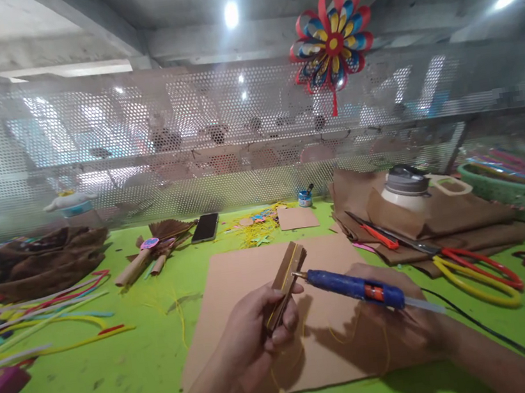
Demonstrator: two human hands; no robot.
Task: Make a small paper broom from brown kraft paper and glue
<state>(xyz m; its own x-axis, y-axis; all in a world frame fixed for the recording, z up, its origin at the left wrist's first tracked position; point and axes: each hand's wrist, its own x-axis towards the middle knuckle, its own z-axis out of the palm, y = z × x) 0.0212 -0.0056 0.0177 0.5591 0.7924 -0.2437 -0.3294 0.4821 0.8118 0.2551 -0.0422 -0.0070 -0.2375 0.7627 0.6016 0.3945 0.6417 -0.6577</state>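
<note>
My left hand (260, 325) is closed around a narrow strip of folded brown paper (288, 277), tilted up to the right, with a thin yellow line running along its face. My right hand (398, 314) grips a blue hot glue gun (346, 286) with a clear glue stick poking out of its back end. The gun's metal nozzle points left and meets or nearly meets the folded paper. Below both hands lies a tan cardboard sheet (226, 291), crossed by loose yellow thread (278, 381).
Pipe cleaners (79, 311) and a brown cloth bundle (38, 258) lie left. Behind the cardboard are a phone (205, 228), paper pieces (147, 257) and a small blue jar (305, 198). At right are scissors (475, 271), brown sheets (464, 221), a lidded container (405, 187) and a green basket (524, 201).
</note>
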